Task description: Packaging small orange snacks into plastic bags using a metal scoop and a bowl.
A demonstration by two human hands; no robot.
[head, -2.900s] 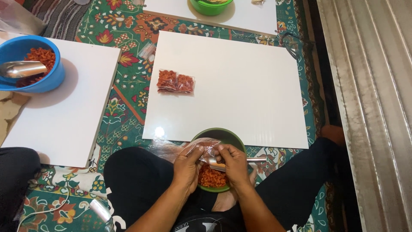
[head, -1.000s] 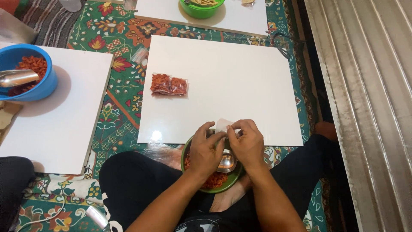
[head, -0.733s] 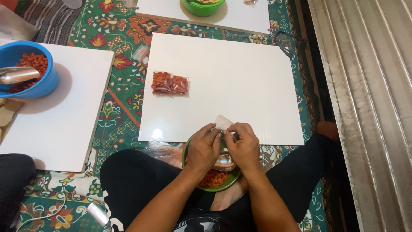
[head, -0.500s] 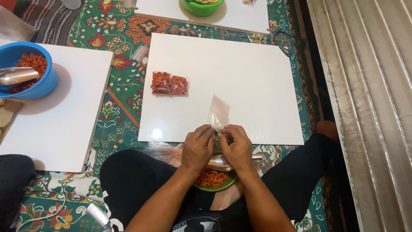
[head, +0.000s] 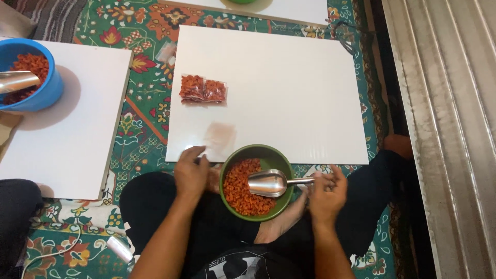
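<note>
A green bowl (head: pixel 231 164) of orange-red snack pieces rests on my lap, with a metal scoop (head: pixel 268 183) lying in it, handle to the right. My right hand (head: pixel 325 192) is at the end of that handle, fingers apart. Left of the bowl, my left hand (head: pixel 191 173) rests at the near edge of the white board (head: pixel 289 93) and holds nothing. An empty clear plastic bag (head: pixel 219 136) lies flat on the board just beyond that hand. Two filled bags of the snack (head: pixel 202 89) lie side by side further up the board.
A second white board (head: pixel 67 134) lies at the left with a blue bowl (head: pixel 44 95) of the same snack and a scoop in it. A patterned green mat (head: pixel 144 129) is underneath. A corrugated metal shutter (head: pixel 449 103) runs along the right. Another person's dark-clad leg (head: pixel 15 206) is at the lower left.
Both hands held the clear bag over the bowl; now the bag lies on the board. My hands have parted, the left to the board's edge, the right to the scoop handle.
</note>
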